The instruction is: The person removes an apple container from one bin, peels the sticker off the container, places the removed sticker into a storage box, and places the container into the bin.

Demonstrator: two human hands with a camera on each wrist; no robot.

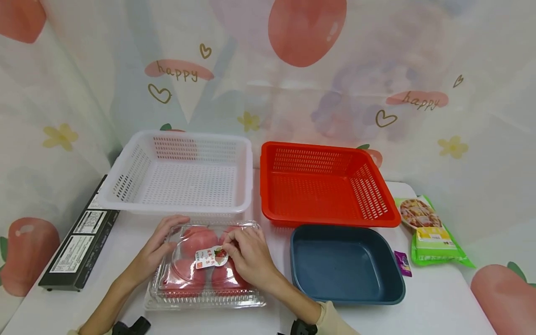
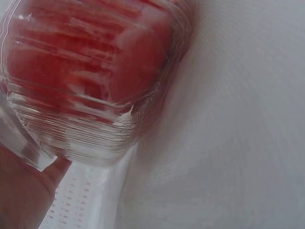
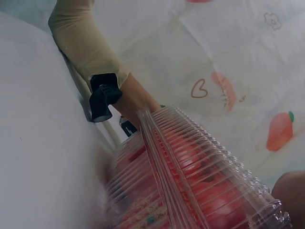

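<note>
A clear plastic clamshell box [image 1: 167, 293] with red, tomato-like round fruits [image 1: 184, 274] inside sits at the table's front. On its lid is a white label [image 1: 205, 258] with a small red fruit picture. My left hand [image 1: 152, 253] holds the box at its far left corner, fingers over the edge and thumb on the side. The right hand [image 1: 251, 258] bends over the lid, thumb and forefinger pinching the label's right end. In the left wrist view part of the left hand [image 2: 24, 191] shows at the box's ridged wall. The right wrist view shows the fruits [image 3: 219, 200] through the plastic.
Behind the box stand a white basket [image 1: 247, 186] and a red basket [image 1: 331, 221]. A dark blue tub [image 1: 347, 298] is right of the box. Farther right lie a small purple packet [image 1: 403, 264] and a green food bag [image 1: 439, 256]. A long black box [image 1: 79, 246] lies left.
</note>
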